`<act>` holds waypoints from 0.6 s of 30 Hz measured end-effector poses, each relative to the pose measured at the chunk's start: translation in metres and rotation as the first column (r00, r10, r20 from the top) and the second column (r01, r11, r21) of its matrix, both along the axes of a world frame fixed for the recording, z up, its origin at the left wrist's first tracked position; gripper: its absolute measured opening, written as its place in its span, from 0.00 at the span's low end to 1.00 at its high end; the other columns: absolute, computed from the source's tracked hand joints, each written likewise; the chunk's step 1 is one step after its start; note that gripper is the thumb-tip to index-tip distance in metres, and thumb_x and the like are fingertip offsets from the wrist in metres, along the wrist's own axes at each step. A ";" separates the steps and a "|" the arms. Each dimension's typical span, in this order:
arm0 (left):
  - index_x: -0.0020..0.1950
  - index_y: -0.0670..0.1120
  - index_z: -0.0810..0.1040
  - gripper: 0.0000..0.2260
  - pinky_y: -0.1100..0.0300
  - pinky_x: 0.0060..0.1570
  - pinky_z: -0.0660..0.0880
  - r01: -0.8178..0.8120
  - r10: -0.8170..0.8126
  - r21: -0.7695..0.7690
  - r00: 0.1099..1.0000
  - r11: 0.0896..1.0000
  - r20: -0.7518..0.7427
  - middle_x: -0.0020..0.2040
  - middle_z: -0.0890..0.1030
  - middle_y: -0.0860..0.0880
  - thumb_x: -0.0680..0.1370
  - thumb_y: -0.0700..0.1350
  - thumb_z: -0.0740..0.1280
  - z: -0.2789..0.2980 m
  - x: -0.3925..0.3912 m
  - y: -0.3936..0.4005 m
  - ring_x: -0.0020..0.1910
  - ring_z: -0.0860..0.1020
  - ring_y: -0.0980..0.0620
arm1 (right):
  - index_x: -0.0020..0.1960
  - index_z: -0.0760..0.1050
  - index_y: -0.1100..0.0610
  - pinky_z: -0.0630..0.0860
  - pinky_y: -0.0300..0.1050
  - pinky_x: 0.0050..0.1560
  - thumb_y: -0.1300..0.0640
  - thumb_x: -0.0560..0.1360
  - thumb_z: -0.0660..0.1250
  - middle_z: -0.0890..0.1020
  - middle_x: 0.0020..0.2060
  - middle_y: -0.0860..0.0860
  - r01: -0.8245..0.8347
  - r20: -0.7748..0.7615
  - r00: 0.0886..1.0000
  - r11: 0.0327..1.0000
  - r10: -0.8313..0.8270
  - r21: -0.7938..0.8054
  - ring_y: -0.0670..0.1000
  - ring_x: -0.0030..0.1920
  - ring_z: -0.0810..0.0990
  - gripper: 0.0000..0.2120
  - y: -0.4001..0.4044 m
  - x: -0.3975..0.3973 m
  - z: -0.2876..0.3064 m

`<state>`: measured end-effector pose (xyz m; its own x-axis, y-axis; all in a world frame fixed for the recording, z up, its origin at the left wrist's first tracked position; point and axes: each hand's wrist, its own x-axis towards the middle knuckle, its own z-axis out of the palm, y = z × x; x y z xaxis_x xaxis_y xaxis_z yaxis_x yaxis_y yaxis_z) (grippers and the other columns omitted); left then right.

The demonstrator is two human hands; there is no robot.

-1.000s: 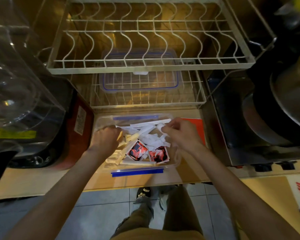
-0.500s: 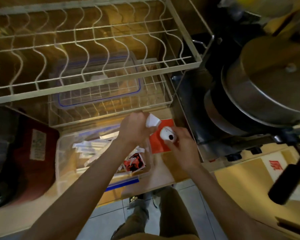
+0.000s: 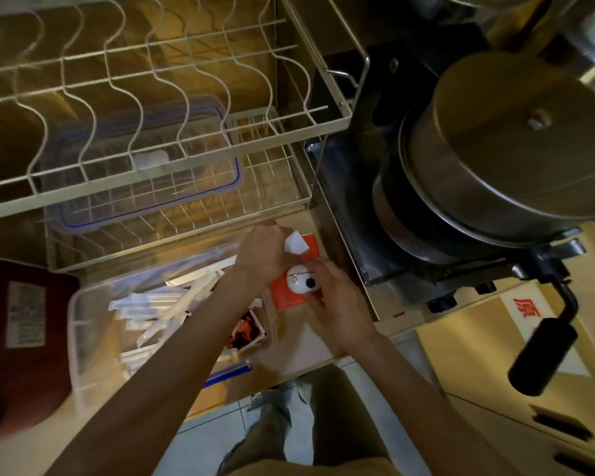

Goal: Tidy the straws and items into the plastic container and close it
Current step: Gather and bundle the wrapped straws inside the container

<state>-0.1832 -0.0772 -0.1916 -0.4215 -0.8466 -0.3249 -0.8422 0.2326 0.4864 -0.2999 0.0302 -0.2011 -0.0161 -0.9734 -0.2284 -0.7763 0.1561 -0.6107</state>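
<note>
Just right of the open plastic container (image 3: 83, 324) of wrapped straws (image 3: 158, 304), the left hand (image 3: 260, 250) pinched a white packet (image 3: 296, 243) and the right hand (image 3: 337, 304) gripped a small white round item (image 3: 301, 281). Both wanted carrying left and dropping flat so the lid (image 3: 145, 166), on the rack behind, could seat.

Both bare forearms rise from the bottom edge and converge just right of frame centre, the left arm running on a long diagonal from the lower left. The left hand (image 3: 262, 253) is curled, knuckles up, pinching a white piece (its nature unclear) at its fingertips. The right hand (image 3: 337, 305) sits just below and right, fingers bent around a small white object.
</note>
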 end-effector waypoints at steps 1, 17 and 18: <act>0.51 0.44 0.80 0.16 0.58 0.44 0.69 0.017 -0.017 0.011 1.000 1.000 -0.007 0.50 0.80 0.41 0.70 0.54 0.69 0.000 0.002 0.000 0.49 0.78 0.44 | 0.71 0.63 0.52 0.70 0.46 0.67 0.61 0.75 0.64 0.70 0.68 0.50 -0.001 -0.006 1.000 1.000 0.001 0.011 0.51 0.67 0.69 0.25 0.000 0.000 0.000; 0.49 0.45 0.82 0.09 0.52 0.49 0.78 -0.190 0.192 0.053 0.980 0.980 -0.054 0.49 0.84 0.44 0.70 0.40 0.72 -0.005 0.135 0.068 0.47 0.81 0.45 | 0.57 0.76 0.58 0.74 0.40 0.50 0.65 0.75 0.64 0.80 0.55 0.54 -0.384 0.123 0.920 0.917 0.371 0.109 0.53 0.55 0.79 0.12 -0.019 0.075 0.038; 0.51 0.46 0.82 0.11 0.53 0.50 0.77 -0.202 0.203 0.057 0.979 0.978 -0.022 0.51 0.84 0.45 0.70 0.42 0.72 -0.010 0.141 0.074 0.49 0.81 0.45 | 0.58 0.76 0.58 0.74 0.43 0.51 0.65 0.74 0.64 0.80 0.56 0.55 -0.430 0.091 0.902 0.893 0.421 0.129 0.54 0.55 0.79 0.13 -0.019 0.082 0.031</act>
<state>-0.0418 -0.0030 -0.2018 -0.2527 -0.8967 -0.3633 -0.8553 0.0315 0.5172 -0.2178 0.0111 -0.1702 0.4105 -0.8410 -0.3525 -0.7509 -0.0925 -0.6539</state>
